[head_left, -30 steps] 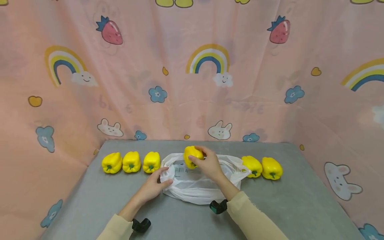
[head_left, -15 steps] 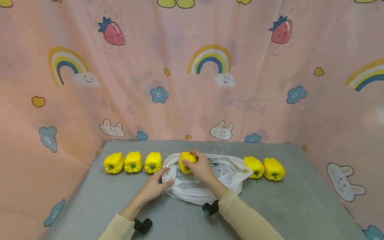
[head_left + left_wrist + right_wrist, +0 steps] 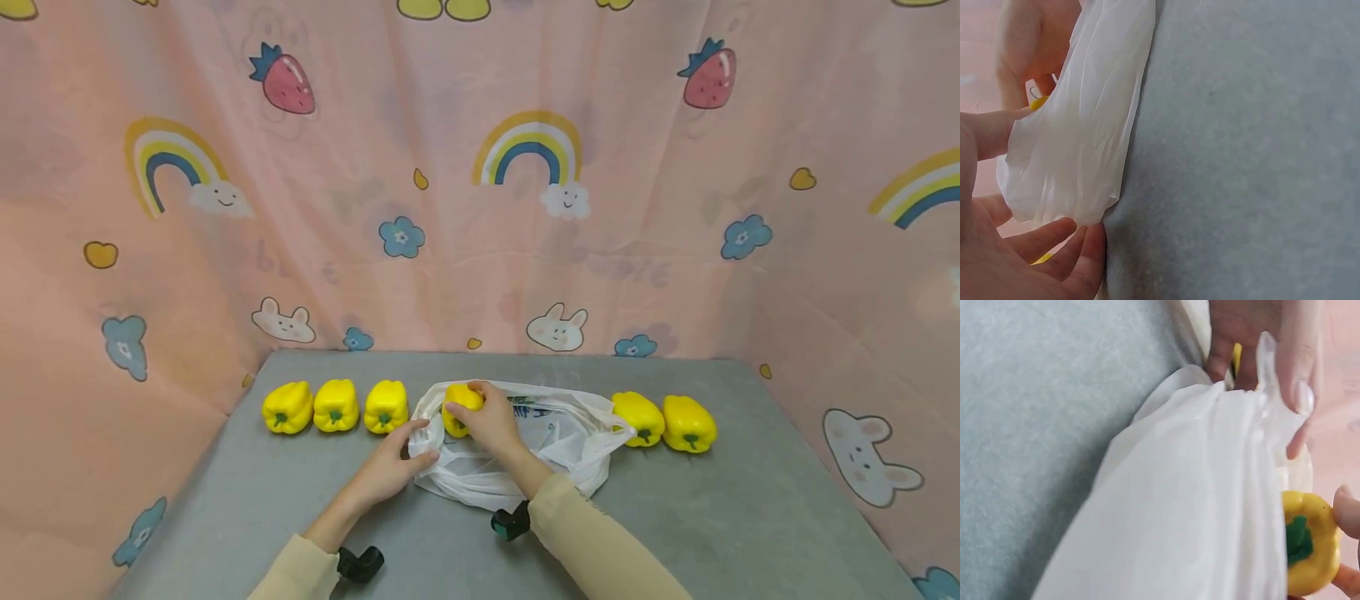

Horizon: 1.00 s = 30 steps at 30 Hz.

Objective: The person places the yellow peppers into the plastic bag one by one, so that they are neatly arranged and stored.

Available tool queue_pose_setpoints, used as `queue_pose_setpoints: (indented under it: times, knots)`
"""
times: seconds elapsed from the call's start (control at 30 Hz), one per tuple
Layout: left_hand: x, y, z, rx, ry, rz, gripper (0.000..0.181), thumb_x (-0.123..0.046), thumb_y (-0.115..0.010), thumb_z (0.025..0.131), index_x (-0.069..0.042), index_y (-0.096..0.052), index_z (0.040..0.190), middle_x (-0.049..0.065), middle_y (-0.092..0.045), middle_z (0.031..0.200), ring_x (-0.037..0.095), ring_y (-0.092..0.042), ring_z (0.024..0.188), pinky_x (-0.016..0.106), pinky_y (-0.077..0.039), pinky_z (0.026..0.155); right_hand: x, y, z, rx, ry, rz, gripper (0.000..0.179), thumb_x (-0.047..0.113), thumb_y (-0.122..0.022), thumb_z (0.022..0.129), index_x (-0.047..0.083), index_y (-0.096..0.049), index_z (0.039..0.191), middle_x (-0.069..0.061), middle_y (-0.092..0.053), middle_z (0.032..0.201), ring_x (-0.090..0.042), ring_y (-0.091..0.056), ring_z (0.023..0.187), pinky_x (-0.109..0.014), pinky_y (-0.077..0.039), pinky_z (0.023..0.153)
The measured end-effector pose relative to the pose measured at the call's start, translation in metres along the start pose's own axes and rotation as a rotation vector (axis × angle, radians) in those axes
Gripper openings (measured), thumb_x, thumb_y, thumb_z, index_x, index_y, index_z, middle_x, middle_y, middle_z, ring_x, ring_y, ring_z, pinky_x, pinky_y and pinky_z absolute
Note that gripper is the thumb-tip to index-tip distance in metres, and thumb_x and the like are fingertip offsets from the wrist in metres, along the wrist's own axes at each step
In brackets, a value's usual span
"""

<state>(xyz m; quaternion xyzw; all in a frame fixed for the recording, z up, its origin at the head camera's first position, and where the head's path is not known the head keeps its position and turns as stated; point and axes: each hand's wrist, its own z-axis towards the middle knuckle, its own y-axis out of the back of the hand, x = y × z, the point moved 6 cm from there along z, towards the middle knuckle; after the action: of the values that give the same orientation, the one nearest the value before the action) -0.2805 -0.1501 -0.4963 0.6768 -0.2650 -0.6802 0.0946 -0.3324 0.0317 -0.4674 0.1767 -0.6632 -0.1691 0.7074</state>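
Note:
A white plastic bag lies with its mouth spread open at the middle of the table. My left hand grips the bag's left edge, thumb and fingers around the thin plastic; in the left wrist view the fingertips touch its lower side. My right hand holds a yellow bell pepper in the bag's opening, near its left side. That pepper's green stem shows in the right wrist view, beside the bag's rim. The bag's bottom is hidden by its folds and my right hand.
Left of the bag stand three more yellow bell peppers in a row. Two others sit at its right, one touching or close behind the bag's handle. Grey table; a patterned pink curtain hangs behind.
My right hand has carried the bell pepper leftward and slightly lower into the bag's opening. The left hand keeps its grip on the bag edge. The whole view has shifted slightly.

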Motion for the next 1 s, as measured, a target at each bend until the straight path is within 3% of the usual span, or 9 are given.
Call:
queue_pose_setpoints:
  times: [0.2,0.43,0.6,0.8,1.0]
  knots:
    - [-0.002,-0.001,-0.001,0.0,-0.002,0.001,0.06,-0.037,-0.069,0.098,-0.014,-0.049,0.15,0.018,-0.04,0.158,0.039,-0.036,0.144,0.065,-0.028,0.114,-0.001,0.002,-0.001,0.064,-0.026,0.065,0.053,0.024,-0.072,0.096,0.004,-0.056,0.142,-0.019,-0.057,0.14,-0.034,-0.056,0.125,-0.049,-0.048,0.104]
    - [-0.003,0.0,-0.002,-0.006,0.003,0.001,0.06,-0.036,-0.068,0.098,-0.013,-0.048,0.15,0.019,-0.039,0.158,0.04,-0.036,0.144,0.067,-0.027,0.113,0.0,-0.002,-0.002,0.068,0.07,0.043,0.052,0.019,-0.073,0.096,0.001,-0.055,0.141,-0.019,-0.057,0.139,-0.033,-0.057,0.122,-0.049,-0.049,0.104]
    - [-0.002,-0.001,-0.001,-0.007,0.001,-0.007,0.06,-0.035,-0.068,0.098,-0.013,-0.048,0.15,0.019,-0.038,0.158,0.04,-0.034,0.145,0.066,-0.027,0.114,0.003,0.002,-0.004,0.072,0.091,0.002,0.053,0.021,-0.073,0.096,0.001,-0.054,0.142,-0.018,-0.057,0.139,-0.034,-0.058,0.122,-0.049,-0.049,0.103]
    - [0.0,-0.001,-0.001,-0.003,0.0,-0.005,0.061,-0.036,-0.069,0.098,-0.014,-0.048,0.151,0.018,-0.039,0.158,0.039,-0.035,0.145,0.065,-0.027,0.114,0.01,0.02,-0.009,0.09,0.081,-0.08,0.05,0.028,-0.073,0.096,0.006,-0.059,0.139,-0.017,-0.063,0.129,-0.031,-0.061,0.111,-0.046,-0.054,0.093]
    - [-0.002,-0.002,0.0,-0.003,-0.019,-0.006,0.061,-0.036,-0.069,0.098,-0.013,-0.047,0.151,0.019,-0.039,0.158,0.039,-0.036,0.144,0.063,-0.029,0.114,0.024,0.049,-0.017,0.092,0.135,-0.088,0.04,0.025,-0.07,0.097,0.002,-0.065,0.13,-0.019,-0.066,0.124,-0.033,-0.063,0.112,-0.048,-0.054,0.094]
